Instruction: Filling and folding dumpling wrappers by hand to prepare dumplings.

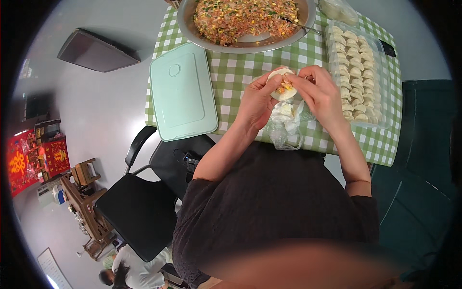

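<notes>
A round, pale dumpling wrapper (275,93) with a small heap of filling (285,86) on it is held over the near side of the table. My left hand (257,100) is closed on its left side, the thumb over the edge. The fingers of my right hand (321,94) are bent and pinch at its right edge, beside the filling. Below the wrapper lies a clear plastic bag (285,126) with white pieces in it. To the right, a clear plastic tray (385,108) contains rows of folded dumplings (355,72).
A metal basin (240,49) of chopped filling, with a spoon (301,25) in it, stands at the far side. A pale green lid (185,96) lies left on the checked tablecloth (231,72). Black chairs (137,212) stand left of me. Another person (137,269) is at the lower left.
</notes>
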`<state>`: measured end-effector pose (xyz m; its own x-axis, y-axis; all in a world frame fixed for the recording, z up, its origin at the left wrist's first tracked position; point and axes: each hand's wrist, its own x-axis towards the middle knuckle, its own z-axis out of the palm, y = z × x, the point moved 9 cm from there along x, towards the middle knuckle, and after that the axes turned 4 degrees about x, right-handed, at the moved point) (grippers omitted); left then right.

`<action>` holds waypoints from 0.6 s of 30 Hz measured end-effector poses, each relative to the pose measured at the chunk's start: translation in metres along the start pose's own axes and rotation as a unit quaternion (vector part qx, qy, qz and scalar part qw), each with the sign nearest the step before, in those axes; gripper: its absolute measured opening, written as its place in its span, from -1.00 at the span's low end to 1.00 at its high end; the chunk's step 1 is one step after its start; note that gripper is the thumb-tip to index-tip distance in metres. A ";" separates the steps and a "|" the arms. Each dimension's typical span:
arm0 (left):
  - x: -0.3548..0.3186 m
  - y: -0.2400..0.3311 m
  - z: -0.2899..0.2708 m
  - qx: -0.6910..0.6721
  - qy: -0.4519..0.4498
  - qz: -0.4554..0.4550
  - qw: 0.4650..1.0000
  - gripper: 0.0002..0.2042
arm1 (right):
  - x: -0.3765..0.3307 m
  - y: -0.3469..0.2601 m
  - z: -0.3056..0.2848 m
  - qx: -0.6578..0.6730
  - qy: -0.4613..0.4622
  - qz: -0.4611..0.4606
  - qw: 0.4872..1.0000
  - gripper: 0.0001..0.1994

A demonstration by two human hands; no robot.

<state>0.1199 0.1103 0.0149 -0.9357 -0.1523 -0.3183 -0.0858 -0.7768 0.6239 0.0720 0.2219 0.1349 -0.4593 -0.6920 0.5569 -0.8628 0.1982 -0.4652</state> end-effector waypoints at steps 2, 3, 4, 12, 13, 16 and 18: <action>0.002 -0.003 -0.005 -0.004 0.005 -0.002 1.000 -0.69 | -0.001 0.002 -0.001 0.020 0.008 0.018 1.000 -0.74; 0.003 -0.005 -0.007 -0.007 0.010 -0.003 1.000 -0.69 | -0.002 0.005 -0.001 0.040 0.016 0.035 0.998 -0.77; 0.003 -0.005 -0.007 -0.007 0.010 -0.004 1.000 -0.69 | -0.004 0.007 -0.001 0.040 0.015 0.036 0.998 -0.77; 0.003 -0.003 -0.002 0.033 0.012 0.004 0.999 -0.67 | -0.019 0.052 0.010 0.263 0.047 0.259 0.928 -0.85; 0.003 -0.004 -0.003 0.033 0.012 0.004 0.999 -0.67 | -0.020 0.054 0.011 0.263 0.048 0.260 0.928 -0.85; 0.004 -0.006 -0.004 0.042 0.010 0.005 0.999 -0.67 | -0.025 0.062 0.018 0.289 0.057 0.275 0.915 -0.87; 0.004 -0.007 -0.002 0.044 -0.004 0.010 0.999 -0.68 | -0.025 0.063 0.021 0.280 0.052 0.280 0.917 -0.88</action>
<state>0.1171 0.1137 0.0080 -0.9399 -0.1626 -0.3003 -0.0964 -0.7173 0.6901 0.0339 0.2373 0.0770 -0.8393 -0.5158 0.1718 -0.2549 0.0943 -0.9623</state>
